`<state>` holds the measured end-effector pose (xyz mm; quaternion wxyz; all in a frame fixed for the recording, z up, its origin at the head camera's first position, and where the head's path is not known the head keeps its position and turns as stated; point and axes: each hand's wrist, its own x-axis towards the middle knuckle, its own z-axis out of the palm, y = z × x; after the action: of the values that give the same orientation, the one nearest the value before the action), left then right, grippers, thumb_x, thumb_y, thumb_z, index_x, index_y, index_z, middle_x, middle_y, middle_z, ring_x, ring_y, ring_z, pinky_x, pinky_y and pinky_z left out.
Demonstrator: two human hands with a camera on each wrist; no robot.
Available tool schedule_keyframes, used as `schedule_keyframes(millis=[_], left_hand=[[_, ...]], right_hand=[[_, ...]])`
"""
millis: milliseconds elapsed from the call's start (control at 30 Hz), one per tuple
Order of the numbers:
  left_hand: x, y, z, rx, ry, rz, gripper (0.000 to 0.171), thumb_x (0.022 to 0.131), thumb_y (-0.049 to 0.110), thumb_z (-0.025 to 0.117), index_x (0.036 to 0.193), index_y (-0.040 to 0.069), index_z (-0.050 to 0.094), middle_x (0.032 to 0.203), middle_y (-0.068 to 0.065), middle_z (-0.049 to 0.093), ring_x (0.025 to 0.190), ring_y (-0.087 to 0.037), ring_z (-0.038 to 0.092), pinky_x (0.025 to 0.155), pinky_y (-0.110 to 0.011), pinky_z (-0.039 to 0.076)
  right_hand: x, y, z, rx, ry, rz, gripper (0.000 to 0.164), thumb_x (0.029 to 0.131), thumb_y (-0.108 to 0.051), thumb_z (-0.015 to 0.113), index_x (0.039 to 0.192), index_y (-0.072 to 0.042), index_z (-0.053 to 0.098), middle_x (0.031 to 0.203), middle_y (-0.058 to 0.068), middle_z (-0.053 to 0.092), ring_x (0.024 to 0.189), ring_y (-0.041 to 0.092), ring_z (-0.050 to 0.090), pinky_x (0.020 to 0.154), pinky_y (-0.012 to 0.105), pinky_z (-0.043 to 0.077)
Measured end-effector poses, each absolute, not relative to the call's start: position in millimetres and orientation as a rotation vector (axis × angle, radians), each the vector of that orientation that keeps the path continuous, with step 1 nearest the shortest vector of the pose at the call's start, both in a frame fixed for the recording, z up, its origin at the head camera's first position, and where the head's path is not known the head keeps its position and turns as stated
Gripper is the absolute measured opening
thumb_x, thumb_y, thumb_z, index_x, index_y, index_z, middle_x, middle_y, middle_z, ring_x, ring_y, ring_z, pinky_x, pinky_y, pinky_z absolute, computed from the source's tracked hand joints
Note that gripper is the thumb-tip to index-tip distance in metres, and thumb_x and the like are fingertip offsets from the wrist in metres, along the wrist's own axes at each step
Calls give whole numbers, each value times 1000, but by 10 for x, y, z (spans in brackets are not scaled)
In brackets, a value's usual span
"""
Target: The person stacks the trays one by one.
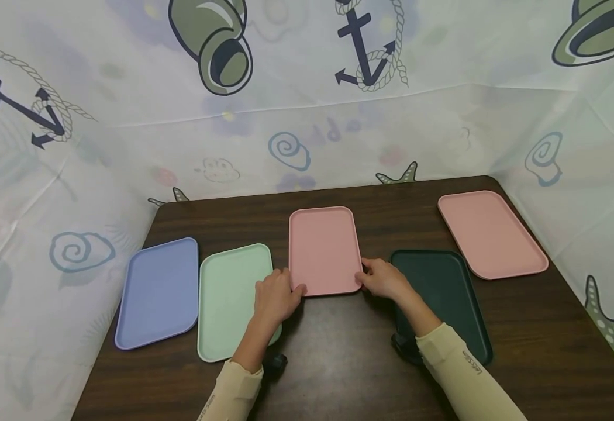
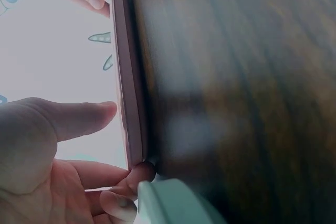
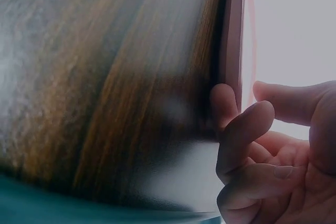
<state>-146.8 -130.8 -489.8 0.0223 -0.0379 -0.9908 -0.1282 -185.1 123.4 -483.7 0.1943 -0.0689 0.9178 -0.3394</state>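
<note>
In the head view a pink tray (image 1: 324, 248) lies at the middle of the dark table, between both hands. My left hand (image 1: 278, 297) holds its near left corner. In the left wrist view the thumb is on the upper side of the pink tray (image 2: 129, 82) and fingertips (image 2: 140, 172) are at its lower edge. The near right corner is pinched by my right hand (image 1: 386, 279). Seen from the right wrist, a fingertip (image 3: 224, 100) reaches beneath the pink tray (image 3: 233, 40), with the thumb on the other side. My left hand overlaps a light green tray (image 1: 233, 292).
A blue tray (image 1: 159, 292) lies at the far left. Under the right forearm is a dark green tray (image 1: 433, 275). Another pink tray (image 1: 491, 234) sits at the back right of the wooden table (image 1: 333, 356). Printed cloth (image 1: 307, 76) hangs around the back and sides.
</note>
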Motion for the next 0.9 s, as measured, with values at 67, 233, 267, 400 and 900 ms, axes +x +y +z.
schedule_keyframes(millis=[67,233,267,400,900], left_hand=[[-1462,-1302,-4908,-113,-3067,-399,40,87,39,71,91,0,64,74,-11,55,71,-33,59,60,-45,41],[-1439,-1287,-4916,-105,-3051,-410,41,87,40,71,94,0,65,75,-11,55,72,-33,59,61,-45,42],[-1433,-1286,-4916,-107,-3045,-410,41,87,40,71,94,0,65,75,-11,56,72,-33,59,61,-45,42],[-1394,-1290,-4904,-118,-3025,-429,39,87,39,71,94,2,64,75,-10,55,72,-32,59,60,-45,41],[-1170,-1280,-4813,-151,-2977,-539,41,89,36,71,110,1,65,78,-8,61,75,-31,62,57,-41,36]], right_hand=[[-1850,1233,-4843,-183,2573,-952,56,96,-26,58,145,-1,46,69,2,65,53,15,55,51,31,40],[-1839,1233,-4838,-176,2575,-956,57,95,-27,59,145,-2,46,69,2,65,52,14,54,50,31,39],[-1835,1236,-4836,-174,2573,-957,58,95,-28,59,145,-2,46,68,3,65,52,14,54,50,30,39],[-1808,1245,-4821,-159,2573,-965,59,95,-30,60,145,-3,46,67,1,63,52,14,53,50,30,37],[-1484,1551,-4662,-242,2529,-1153,56,99,-30,58,144,0,46,70,4,56,56,16,49,52,32,37]])
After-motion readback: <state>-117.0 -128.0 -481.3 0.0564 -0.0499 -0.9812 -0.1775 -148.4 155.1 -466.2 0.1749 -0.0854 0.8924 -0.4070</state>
